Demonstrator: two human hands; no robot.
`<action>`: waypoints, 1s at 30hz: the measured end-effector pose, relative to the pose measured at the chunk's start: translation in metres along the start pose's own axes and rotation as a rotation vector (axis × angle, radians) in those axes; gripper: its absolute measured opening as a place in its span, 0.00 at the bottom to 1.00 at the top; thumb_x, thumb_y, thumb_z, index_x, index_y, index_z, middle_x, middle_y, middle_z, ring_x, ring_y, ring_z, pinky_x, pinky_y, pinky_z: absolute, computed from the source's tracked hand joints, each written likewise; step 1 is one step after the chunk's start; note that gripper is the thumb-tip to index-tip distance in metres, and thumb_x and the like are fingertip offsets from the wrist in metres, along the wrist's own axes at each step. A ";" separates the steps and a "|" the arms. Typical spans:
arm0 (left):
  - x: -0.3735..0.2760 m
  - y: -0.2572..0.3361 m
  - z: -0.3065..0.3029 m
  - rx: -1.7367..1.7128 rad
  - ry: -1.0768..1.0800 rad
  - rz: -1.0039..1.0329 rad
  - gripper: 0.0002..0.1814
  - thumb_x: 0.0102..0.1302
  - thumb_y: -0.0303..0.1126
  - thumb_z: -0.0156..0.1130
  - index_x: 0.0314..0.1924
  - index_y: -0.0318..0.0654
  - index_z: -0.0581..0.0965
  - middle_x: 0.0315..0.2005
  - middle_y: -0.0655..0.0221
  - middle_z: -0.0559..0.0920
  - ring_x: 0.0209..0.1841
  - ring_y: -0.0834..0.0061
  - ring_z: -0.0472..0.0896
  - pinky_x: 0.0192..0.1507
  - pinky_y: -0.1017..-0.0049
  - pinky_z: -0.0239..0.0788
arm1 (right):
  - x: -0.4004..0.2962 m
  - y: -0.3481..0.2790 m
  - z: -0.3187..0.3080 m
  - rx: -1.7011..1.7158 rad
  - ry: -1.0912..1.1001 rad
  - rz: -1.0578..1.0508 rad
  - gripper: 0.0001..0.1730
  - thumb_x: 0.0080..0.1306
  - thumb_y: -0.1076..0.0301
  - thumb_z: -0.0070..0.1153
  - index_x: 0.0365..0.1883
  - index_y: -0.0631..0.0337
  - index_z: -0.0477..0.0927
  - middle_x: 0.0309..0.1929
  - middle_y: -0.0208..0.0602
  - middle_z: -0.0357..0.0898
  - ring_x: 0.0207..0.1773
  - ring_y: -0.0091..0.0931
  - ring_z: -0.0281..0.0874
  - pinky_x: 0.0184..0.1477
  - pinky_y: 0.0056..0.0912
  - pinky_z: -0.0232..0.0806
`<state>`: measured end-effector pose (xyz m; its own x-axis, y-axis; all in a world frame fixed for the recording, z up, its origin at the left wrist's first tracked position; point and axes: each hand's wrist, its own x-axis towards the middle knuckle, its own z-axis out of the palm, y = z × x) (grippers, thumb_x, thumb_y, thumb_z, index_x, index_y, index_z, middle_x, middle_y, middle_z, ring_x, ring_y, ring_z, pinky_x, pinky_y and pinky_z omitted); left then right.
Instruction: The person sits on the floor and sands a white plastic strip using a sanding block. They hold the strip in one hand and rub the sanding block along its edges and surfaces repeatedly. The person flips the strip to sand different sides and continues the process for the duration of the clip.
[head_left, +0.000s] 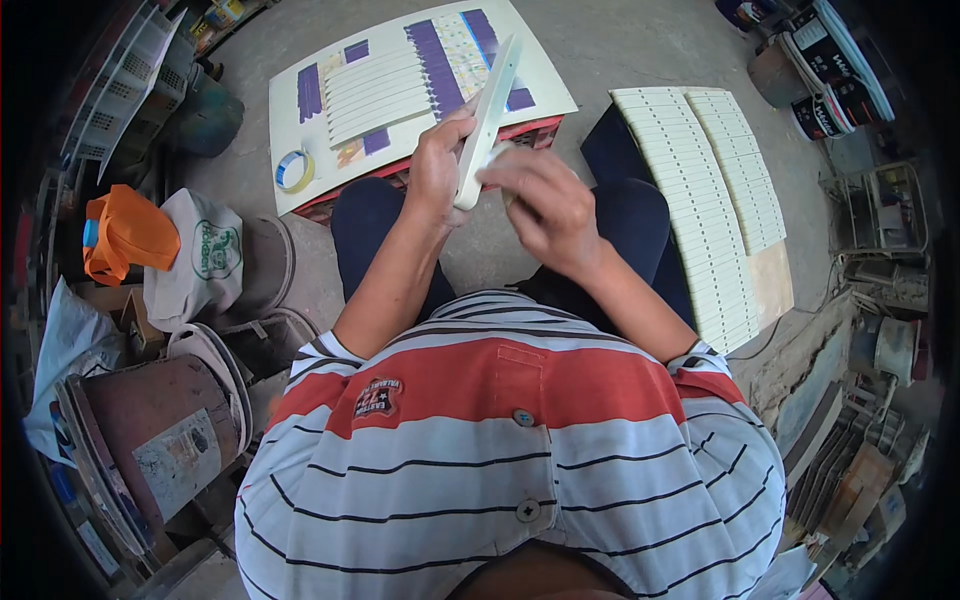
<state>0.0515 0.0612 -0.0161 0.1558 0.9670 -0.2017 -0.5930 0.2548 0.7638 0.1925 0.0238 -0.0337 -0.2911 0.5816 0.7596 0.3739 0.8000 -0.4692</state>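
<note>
My left hand (444, 161) grips a long, flat, pale slat (491, 109) with rounded ends and small holes along its face, holding it up at a slant. At the slat's lower end my right hand (551, 202) is blurred, its fingers bent around a small whitish piece (498, 154) whose kind I cannot make out. Behind the slat, a cream board (300, 176) bears purple patches (436, 67) and strips of patterned tape. A row of pale slats (375, 97) lies side by side on this board. Near its front corner is a roll of yellowish tape (295, 171).
To my right, two long rows of pale slats with dark holes (690, 187) lie on a board over a dark blue support (615, 142). Paint buckets (821, 71) stand beyond. On my left are an orange bag (131, 232), a white bag (199, 251) and a bucket (270, 262).
</note>
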 end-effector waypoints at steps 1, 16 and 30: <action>-0.002 0.001 0.008 -0.020 0.082 -0.010 0.28 0.70 0.33 0.44 0.68 0.29 0.65 0.29 0.66 0.77 0.28 0.77 0.75 0.32 0.77 0.69 | -0.002 -0.002 0.000 0.018 -0.010 0.007 0.25 0.45 0.88 0.56 0.43 0.62 0.84 0.41 0.43 0.81 0.41 0.38 0.79 0.44 0.37 0.72; -0.002 -0.009 -0.022 -0.085 -0.169 -0.050 0.27 0.71 0.33 0.43 0.67 0.28 0.65 0.32 0.65 0.81 0.31 0.76 0.79 0.35 0.77 0.73 | -0.012 -0.004 0.002 0.024 -0.046 -0.038 0.31 0.49 0.87 0.54 0.54 0.61 0.82 0.47 0.42 0.77 0.45 0.38 0.75 0.47 0.39 0.68; -0.015 -0.006 -0.029 0.142 -0.192 -0.072 0.28 0.71 0.35 0.43 0.68 0.30 0.66 0.28 0.68 0.78 0.21 0.81 0.73 0.20 0.84 0.64 | -0.010 0.018 0.004 -0.143 -0.022 -0.073 0.37 0.47 0.90 0.52 0.58 0.59 0.81 0.48 0.41 0.78 0.46 0.37 0.75 0.47 0.37 0.68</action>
<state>0.0294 0.0450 -0.0355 0.3487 0.9253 -0.1491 -0.4597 0.3075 0.8331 0.1985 0.0331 -0.0512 -0.3403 0.5269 0.7788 0.4722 0.8120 -0.3431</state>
